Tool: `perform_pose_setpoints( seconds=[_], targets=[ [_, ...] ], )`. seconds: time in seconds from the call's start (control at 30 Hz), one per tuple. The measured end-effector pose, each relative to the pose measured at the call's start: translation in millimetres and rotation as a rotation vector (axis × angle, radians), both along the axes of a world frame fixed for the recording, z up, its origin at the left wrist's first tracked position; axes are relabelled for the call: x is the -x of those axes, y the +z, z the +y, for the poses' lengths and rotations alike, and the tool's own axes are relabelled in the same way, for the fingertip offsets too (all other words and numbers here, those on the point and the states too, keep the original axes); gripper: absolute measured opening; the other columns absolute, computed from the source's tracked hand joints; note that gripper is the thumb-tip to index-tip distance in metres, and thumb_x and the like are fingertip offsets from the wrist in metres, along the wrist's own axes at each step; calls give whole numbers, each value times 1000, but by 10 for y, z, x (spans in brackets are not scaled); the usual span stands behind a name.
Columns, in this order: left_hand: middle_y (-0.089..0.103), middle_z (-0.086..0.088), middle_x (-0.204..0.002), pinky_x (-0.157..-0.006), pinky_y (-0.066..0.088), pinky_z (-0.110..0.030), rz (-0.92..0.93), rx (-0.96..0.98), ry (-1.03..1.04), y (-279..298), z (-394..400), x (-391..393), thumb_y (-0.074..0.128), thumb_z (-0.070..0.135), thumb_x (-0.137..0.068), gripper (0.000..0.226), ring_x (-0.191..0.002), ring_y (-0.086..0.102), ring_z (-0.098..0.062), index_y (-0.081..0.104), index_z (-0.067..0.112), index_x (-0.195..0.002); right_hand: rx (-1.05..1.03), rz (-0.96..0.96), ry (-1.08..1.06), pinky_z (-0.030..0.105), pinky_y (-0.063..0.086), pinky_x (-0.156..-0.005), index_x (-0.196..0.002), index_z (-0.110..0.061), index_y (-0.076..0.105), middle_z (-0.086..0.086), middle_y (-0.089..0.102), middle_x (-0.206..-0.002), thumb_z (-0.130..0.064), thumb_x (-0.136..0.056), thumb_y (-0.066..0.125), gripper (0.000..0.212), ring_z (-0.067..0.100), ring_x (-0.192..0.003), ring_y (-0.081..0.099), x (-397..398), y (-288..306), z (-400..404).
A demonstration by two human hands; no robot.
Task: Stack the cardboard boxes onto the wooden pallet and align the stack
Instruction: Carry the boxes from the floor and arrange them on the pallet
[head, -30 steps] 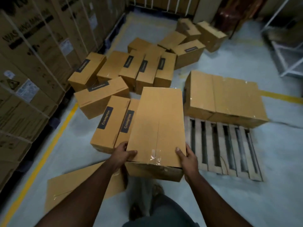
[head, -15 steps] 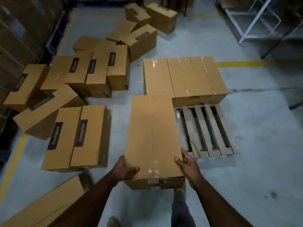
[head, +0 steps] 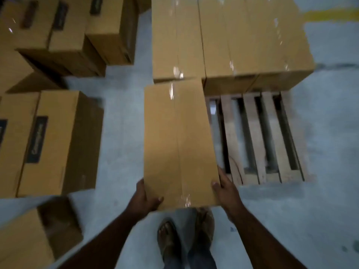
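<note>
I hold a long taped cardboard box (head: 178,140) lengthwise in front of me, above my feet. My left hand (head: 144,197) grips its near left corner with the thumb on top. My right hand (head: 225,186) grips its near right edge. The box hangs over the left edge of the wooden pallet (head: 254,136), whose bare slats show to its right. A row of several boxes (head: 229,41) lies across the pallet's far half, and the far end of my box reaches their near edge.
Loose boxes with dark labels lie on the grey floor at left (head: 44,140) and far left (head: 77,32). An open flattened box (head: 35,235) lies at the lower left. A yellow floor line (head: 330,14) runs at the upper right.
I have stepped closer to the pallet with the box. The view has tilted down onto my feet. The box's far end now reaches the stacked row.
</note>
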State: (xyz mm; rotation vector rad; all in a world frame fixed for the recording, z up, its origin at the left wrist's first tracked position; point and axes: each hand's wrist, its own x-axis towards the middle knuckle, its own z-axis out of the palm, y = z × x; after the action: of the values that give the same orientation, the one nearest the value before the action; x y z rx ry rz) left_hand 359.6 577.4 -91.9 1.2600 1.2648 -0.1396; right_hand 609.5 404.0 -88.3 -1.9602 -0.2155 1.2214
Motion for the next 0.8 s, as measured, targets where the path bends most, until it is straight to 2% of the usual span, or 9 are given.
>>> perform_pose_setpoints(
  seconds=[0.1,0.23,0.33,0.4,0.53,0.67,0.8],
  targets=[
    [49,-4,-135,-74,65,-50,36,-14,16,-500,-42,25,86,16,-83,95,-111,61,-18,21,20,-152,16,47,-41,47,45,-115,-160,-37,35,-2,51,-154,-12,-109,51,60,23,-136,52,15,-468,-60],
    [51,0,-135,-70,65,-48,10,-48,49,-909,-99,57,90,24,-78,93,-114,63,-25,27,29,-145,11,87,-71,54,44,-115,-160,-45,29,-2,46,-160,-14,-110,48,63,25,-139,50,33,-871,-143],
    [50,2,-136,-72,65,-47,3,-69,66,-1098,-85,0,89,26,-77,97,-116,61,-23,25,30,-150,27,109,-48,54,41,-118,-162,-49,19,-4,40,-163,-16,-110,48,68,24,-143,46,24,-1073,-80],
    [49,6,-139,-76,65,-45,-15,-42,78,-1171,-55,-33,86,21,-83,95,-119,59,-21,23,34,-154,46,115,-9,53,37,-121,-163,-50,13,-5,36,-165,-15,-110,48,72,23,-146,41,31,-1146,-55],
    [52,16,-136,-70,63,-35,-73,68,134,-1163,1,-65,85,19,-84,86,-118,60,-19,32,51,-145,49,82,12,48,37,-122,-164,-45,12,-4,37,-165,-11,-109,47,74,21,-146,42,28,-1150,-13],
    [51,7,-142,-76,65,-42,-92,29,152,-1162,8,-162,83,19,-85,86,-123,60,-27,32,46,-150,39,4,20,46,37,-121,-165,-43,14,-5,36,-165,-11,-110,46,71,20,-146,41,-37,-1105,42],
    [49,10,-143,-76,65,-41,-100,8,123,-1126,41,-240,84,27,-85,90,-122,59,-22,28,46,-153,67,-32,41,51,35,-122,-165,-41,12,-2,33,-167,-12,-110,45,70,24,-149,37,-94,-1082,116]
  ],
)
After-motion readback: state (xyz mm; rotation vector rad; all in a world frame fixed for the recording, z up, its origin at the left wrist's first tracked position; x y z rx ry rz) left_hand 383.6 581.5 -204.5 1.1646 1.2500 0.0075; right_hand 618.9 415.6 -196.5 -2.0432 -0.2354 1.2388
